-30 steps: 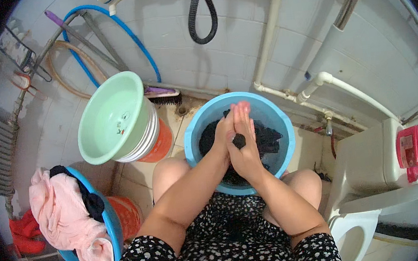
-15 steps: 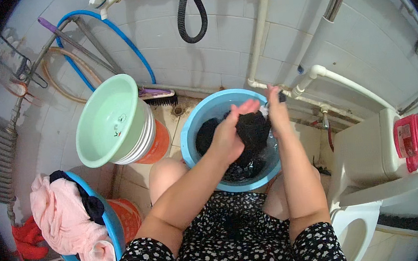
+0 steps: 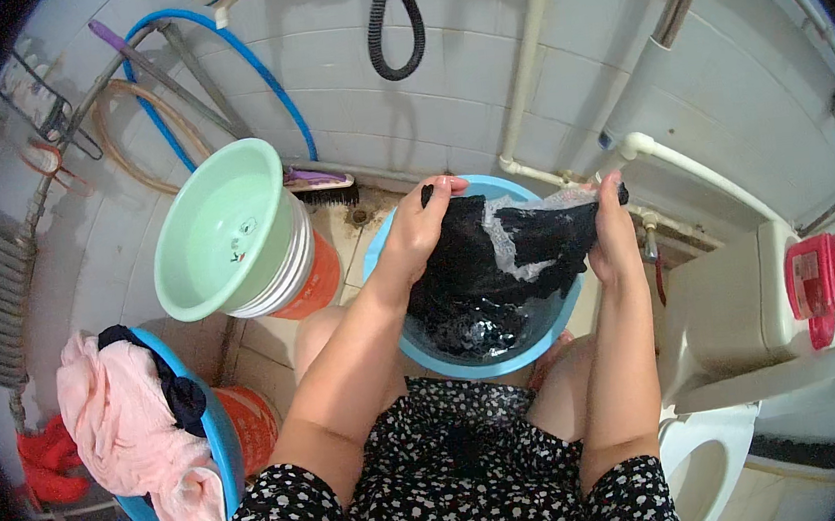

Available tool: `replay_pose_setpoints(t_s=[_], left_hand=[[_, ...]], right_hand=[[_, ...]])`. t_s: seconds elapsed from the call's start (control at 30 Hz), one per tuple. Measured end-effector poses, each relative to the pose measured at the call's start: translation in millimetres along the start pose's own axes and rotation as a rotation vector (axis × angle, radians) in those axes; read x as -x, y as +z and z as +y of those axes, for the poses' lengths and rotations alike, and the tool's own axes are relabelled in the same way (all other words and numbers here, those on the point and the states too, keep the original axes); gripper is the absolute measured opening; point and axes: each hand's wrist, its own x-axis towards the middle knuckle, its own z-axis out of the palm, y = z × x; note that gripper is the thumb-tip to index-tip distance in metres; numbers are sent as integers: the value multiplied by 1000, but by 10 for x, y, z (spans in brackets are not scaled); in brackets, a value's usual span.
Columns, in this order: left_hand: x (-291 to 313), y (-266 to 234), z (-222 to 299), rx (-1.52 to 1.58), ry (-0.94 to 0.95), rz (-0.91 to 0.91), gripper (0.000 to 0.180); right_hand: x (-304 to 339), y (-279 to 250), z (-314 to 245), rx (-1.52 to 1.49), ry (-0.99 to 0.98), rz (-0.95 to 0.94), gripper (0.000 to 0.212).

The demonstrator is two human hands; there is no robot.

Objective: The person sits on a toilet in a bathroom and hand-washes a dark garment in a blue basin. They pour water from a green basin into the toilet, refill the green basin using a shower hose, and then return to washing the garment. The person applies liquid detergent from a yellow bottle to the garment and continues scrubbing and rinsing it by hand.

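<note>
Since half a second ago the two hands have drawn farther apart above the light blue round plastic basin [image 3: 555, 326], and the black fabric garment [image 3: 461, 246], gathered between them then, now hangs spread out over it. The left hand [image 3: 423, 232] grips one upper corner with bent fingers, above the basin's far left rim; the right hand [image 3: 616, 236] pinches the opposite corner, just past its right side. Held at both ends, the upper edge is pulled fairly flat, probably to lay the fabric's face out to view; the lower part droops into the basin, which likely catches the drips. An irregular whitish strip [image 3: 504, 242] runs over the fabric; I cannot tell whether it is suds or sheer trim.

The basin sits between the person's knees, seemingly to keep it steady and within reach of both hands. Left of it, a pale green round plastic basin [image 3: 224, 229] rests on a white-and-orange plastic bucket [image 3: 317, 282], perhaps to raise it off the floor. Farther left and nearer the person, a deeper blue plastic tub [image 3: 226, 455] holding soft pink cloth [image 3: 125, 409] stands by an orange bucket [image 3: 251, 427], which may prop it up likewise.
</note>
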Motion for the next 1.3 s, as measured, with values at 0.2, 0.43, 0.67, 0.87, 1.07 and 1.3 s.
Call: replay_pose_setpoints(t_s=[0.2,0.43,0.67,0.87,1.07,1.3], left_hand=[[45,-13,124,-416,240,-213,28],[160,101,214,-607,396,-404,46],[127,140,86,-810,614,-253,33],[167,135,118,-802,515,-253,28],[113,115,28,-754,552,-206,17],[107,59,69,-333,428,108,9]], right_hand=[[-7,-72,-71,-169,-50,-58,61],[21,-123,-143,-309,-98,-139,62],[-2,-146,-94,-314,-144,-259,62],[28,-127,-77,-312,-163,-300,60],[83,-77,-61,-306,-160,-381,59],[92,-101,-104,-255,-137,-334,60]])
